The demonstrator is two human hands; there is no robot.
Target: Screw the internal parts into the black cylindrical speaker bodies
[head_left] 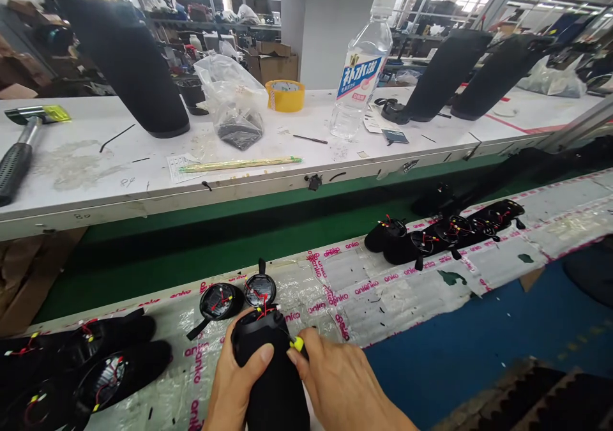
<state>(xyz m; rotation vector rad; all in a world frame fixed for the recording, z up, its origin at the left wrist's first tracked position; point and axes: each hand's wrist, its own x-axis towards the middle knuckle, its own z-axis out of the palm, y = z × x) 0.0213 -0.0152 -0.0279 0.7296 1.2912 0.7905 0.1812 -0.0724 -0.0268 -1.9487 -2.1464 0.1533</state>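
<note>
A black fabric-covered cylinder (278,386) stands at the bottom centre, its open end up with red wires and small connectors (264,310) showing. My left hand (239,370) is wrapped round its left side, thumb across the front. At the upper right edge of the cylinder, my right hand (332,377) pinches a small tool with a yellow part (297,343), its thin tip against the rim. Just behind the cylinder lie two round black parts, one with red wires (220,301) and another (260,288) partly hidden by the cylinder's end.
More black cylinders with wires lie at the lower left (103,380) and on the right of the plastic-covered bench (335,316). A white shelf (158,185) behind holds a hammer (22,150), a bottle (357,73), a tape roll (285,96), a plastic bag (232,99) and upright black cylinders (129,67).
</note>
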